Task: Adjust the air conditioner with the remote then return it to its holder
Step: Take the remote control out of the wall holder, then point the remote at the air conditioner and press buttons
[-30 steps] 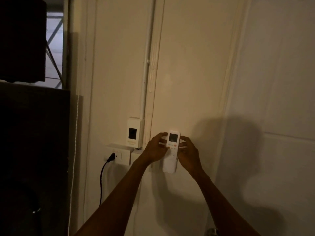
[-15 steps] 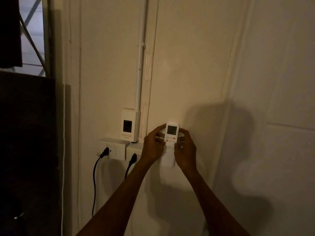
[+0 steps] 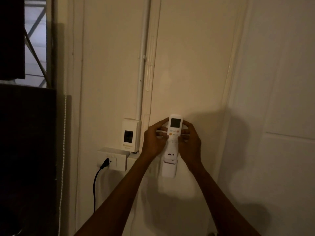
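Dim cream wall [image 3: 196, 65] fills the view, lit warm, with a pale door panel [image 3: 281, 99] at far right. Far left: a dark panel [image 3: 25, 150] and a strip of window [image 3: 35, 40] above it. Next, a wall socket [image 3: 112, 158] with a black plug and cord [image 3: 94, 184] hanging down; above it a small switch box [image 3: 130, 134] fed by a white conduit [image 3: 142, 65]. Left hand [image 3: 154, 139] comes in beside these, fingers curled and pinching the left edge of the remote [image 3: 174, 133]. The remote stands upright against the wall, its screen dark, its lower end already seated in the white holder [image 3: 169, 168]. Right hand [image 3: 190, 142] mirrors the left, fingers curled onto the right edge, thumb near the buttons. Judged step: returning the remote, nearly done. To finish well, the person should press straight down along the wall, keeping both sides level so it does not jam, then release one hand at a time. Room: bare wall above and right of the hands gives free withdrawal; on the left the switch box, socket and cord sit close to the left wrist, so that hand is best drawn back toward the body, not sideways.
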### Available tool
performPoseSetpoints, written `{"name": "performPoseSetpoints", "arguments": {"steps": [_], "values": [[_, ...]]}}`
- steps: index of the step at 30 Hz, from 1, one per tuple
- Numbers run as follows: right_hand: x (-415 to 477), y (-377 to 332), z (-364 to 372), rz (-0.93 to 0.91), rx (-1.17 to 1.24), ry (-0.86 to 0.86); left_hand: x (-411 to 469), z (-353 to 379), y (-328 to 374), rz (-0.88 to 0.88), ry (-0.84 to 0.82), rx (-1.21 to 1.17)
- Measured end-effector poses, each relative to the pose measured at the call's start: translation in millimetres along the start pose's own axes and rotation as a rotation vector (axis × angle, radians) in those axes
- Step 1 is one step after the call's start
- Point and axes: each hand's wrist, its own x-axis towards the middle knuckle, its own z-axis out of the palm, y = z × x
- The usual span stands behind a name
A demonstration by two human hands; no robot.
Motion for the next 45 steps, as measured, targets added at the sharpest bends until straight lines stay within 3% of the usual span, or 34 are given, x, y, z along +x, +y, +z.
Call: {"name": "performPoseSetpoints", "arguments": {"steps": [17,33,45], "values": [[-9,-129,-36,-0.149,0.080,-0.091,-4,-80,127,0.094,-0.046,0.002],[-106,-296,-109,-0.106,0.270,-0.194,-95,-153,302,0.025,-0.014,0.035],[-174,-430,-108,-0.106,0.321,-0.213,-154,-244,419,-0.006,0.044,0.073]]}}
